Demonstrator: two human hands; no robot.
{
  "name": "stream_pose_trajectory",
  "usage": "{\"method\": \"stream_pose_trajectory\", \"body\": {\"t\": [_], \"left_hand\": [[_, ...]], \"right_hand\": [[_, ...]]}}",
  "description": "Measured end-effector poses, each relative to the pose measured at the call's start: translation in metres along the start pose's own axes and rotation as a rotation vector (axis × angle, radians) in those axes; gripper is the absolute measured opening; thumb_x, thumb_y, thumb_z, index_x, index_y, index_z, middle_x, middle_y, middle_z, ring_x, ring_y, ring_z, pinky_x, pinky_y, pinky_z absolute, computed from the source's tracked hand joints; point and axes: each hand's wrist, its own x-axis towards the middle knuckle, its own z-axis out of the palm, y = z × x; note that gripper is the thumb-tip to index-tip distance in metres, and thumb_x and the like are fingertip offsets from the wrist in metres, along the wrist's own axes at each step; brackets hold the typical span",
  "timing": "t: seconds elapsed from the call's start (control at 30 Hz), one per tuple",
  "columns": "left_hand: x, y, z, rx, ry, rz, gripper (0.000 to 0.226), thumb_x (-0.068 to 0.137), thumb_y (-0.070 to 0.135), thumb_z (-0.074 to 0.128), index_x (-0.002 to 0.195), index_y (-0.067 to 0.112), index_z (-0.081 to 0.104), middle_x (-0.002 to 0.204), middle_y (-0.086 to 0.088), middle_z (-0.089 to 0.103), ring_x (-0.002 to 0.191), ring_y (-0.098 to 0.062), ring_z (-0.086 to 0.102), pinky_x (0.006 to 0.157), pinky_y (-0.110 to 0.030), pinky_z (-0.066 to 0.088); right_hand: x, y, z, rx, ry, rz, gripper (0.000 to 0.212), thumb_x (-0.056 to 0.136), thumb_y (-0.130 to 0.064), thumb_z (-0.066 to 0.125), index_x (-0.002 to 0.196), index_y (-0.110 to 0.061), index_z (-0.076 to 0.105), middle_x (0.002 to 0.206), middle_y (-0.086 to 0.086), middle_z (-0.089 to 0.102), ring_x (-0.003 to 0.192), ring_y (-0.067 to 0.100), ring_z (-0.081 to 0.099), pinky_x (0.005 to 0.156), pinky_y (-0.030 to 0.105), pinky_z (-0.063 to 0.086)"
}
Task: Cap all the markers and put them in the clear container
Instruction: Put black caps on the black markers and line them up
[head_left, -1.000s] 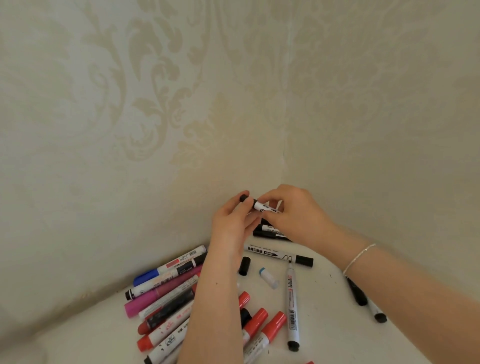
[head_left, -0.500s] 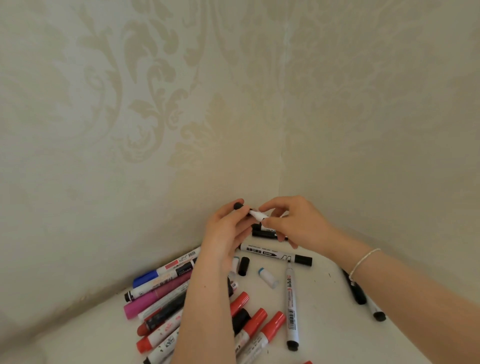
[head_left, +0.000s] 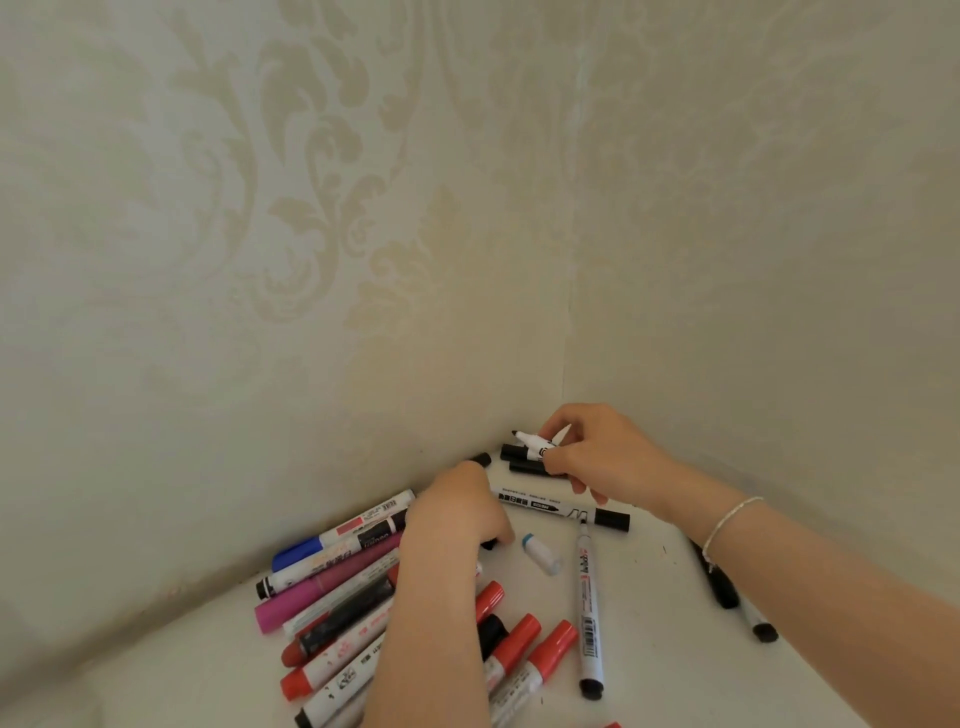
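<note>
My right hand (head_left: 602, 454) pinches a short white marker (head_left: 535, 446) near the wall corner; its black tip is bare and points left. My left hand (head_left: 457, 514) is down on the white table (head_left: 660, 670), fingers curled over a small black cap (head_left: 488, 544) that mostly hides under them. Another black cap (head_left: 480, 459) lies loose just beyond that hand. The clear container is not in view.
A pile of markers (head_left: 337, 587) in blue, pink, red and black lies left of my left forearm. Red-capped markers (head_left: 519, 649), a long white marker (head_left: 561, 506), an upright-lying one (head_left: 589, 608), a blue-ended cap (head_left: 540, 553) and black markers (head_left: 719, 582) surround the hands. Walls close in behind.
My left hand left the marker's end and dropped to the table onto the black cap. The marker's tip now shows bare, and a black cap lies by the corner.
</note>
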Motion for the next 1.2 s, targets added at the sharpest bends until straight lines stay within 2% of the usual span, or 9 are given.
{"method": "stream_pose_trajectory", "body": {"t": [0.07,0.17,0.27,0.33,0.4,0.6,0.73,0.97,1.2], "left_hand": [[0.001,0.001,0.002,0.016,0.021,0.004,0.020,0.073,0.015,0.072,0.073,0.015,0.052,0.067,-0.003,0.054,0.082,-0.024,0.068,0.073,-0.033,0.054],[0.003,-0.001,0.003,-0.069,0.083,0.042,0.014,0.075,0.013,0.067,0.071,0.015,0.054,0.065,-0.008,0.053,0.076,-0.023,0.065,0.063,-0.029,0.044],[0.002,0.002,0.000,-0.469,0.243,0.151,0.005,0.087,0.018,0.062,0.087,0.013,0.060,0.081,-0.007,0.062,0.075,-0.019,0.059,0.066,-0.027,0.043],[0.004,0.005,-0.005,-0.829,0.361,0.153,0.019,0.091,0.021,0.061,0.106,0.009,0.062,0.090,-0.004,0.061,0.076,-0.016,0.056,0.069,-0.027,0.044],[0.006,0.005,-0.007,-1.161,0.352,0.118,0.022,0.094,0.018,0.058,0.113,0.009,0.062,0.090,-0.005,0.060,0.062,-0.012,0.048,0.058,-0.023,0.040],[-0.001,0.002,-0.014,-1.672,0.189,0.053,0.012,0.095,0.014,0.056,0.085,0.011,0.062,0.079,-0.006,0.066,0.048,-0.007,0.031,0.038,-0.014,0.029],[-0.001,0.001,-0.015,-1.723,0.159,0.042,0.013,0.096,0.014,0.056,0.085,0.010,0.062,0.081,-0.007,0.068,0.043,-0.004,0.030,0.037,-0.013,0.029],[0.006,0.003,-0.009,-1.516,0.266,0.088,0.008,0.094,0.014,0.059,0.089,0.009,0.062,0.077,-0.006,0.066,0.042,-0.005,0.034,0.040,-0.016,0.030],[0.008,0.009,-0.004,-1.386,0.325,0.194,0.010,0.090,0.017,0.066,0.098,0.011,0.063,0.076,-0.004,0.069,0.045,-0.008,0.034,0.047,-0.022,0.032]], "right_hand": [[0.000,0.000,-0.001,0.014,-0.002,0.001,0.018,0.083,-0.006,0.059,0.101,-0.010,0.061,0.065,0.007,0.055,0.027,0.002,0.041,0.034,0.016,0.033],[0.000,-0.001,0.000,0.037,0.002,-0.012,0.018,0.083,-0.005,0.059,0.100,-0.010,0.062,0.065,0.007,0.056,0.029,0.002,0.042,0.035,0.019,0.035],[-0.001,0.000,0.001,0.080,0.066,-0.066,0.019,0.081,-0.004,0.059,0.096,-0.015,0.063,0.071,0.005,0.058,0.036,0.006,0.047,0.036,0.021,0.036],[-0.001,0.000,0.000,0.092,0.116,-0.122,0.021,0.080,-0.003,0.059,0.093,-0.020,0.063,0.076,0.002,0.059,0.043,0.014,0.051,0.037,0.023,0.036],[-0.003,0.000,-0.001,0.114,0.128,-0.161,0.024,0.080,-0.002,0.059,0.093,-0.021,0.063,0.076,0.000,0.058,0.045,0.018,0.051,0.038,0.024,0.036],[-0.006,-0.004,-0.001,0.143,0.104,-0.216,0.022,0.079,0.001,0.061,0.092,-0.018,0.064,0.074,-0.002,0.056,0.041,0.013,0.045,0.035,0.017,0.033],[-0.005,-0.005,0.002,0.091,0.071,-0.211,0.020,0.079,-0.003,0.063,0.089,-0.020,0.065,0.075,-0.002,0.059,0.041,0.013,0.046,0.035,0.018,0.034],[0.001,-0.001,0.005,-0.012,0.085,-0.186,0.016,0.079,-0.009,0.066,0.090,-0.022,0.067,0.083,0.003,0.065,0.039,0.002,0.044,0.045,0.024,0.041],[0.003,-0.003,0.007,-0.108,0.128,-0.209,0.024,0.083,-0.009,0.066,0.102,-0.023,0.060,0.083,0.002,0.065,0.051,0.011,0.054,0.053,0.024,0.047]]}}
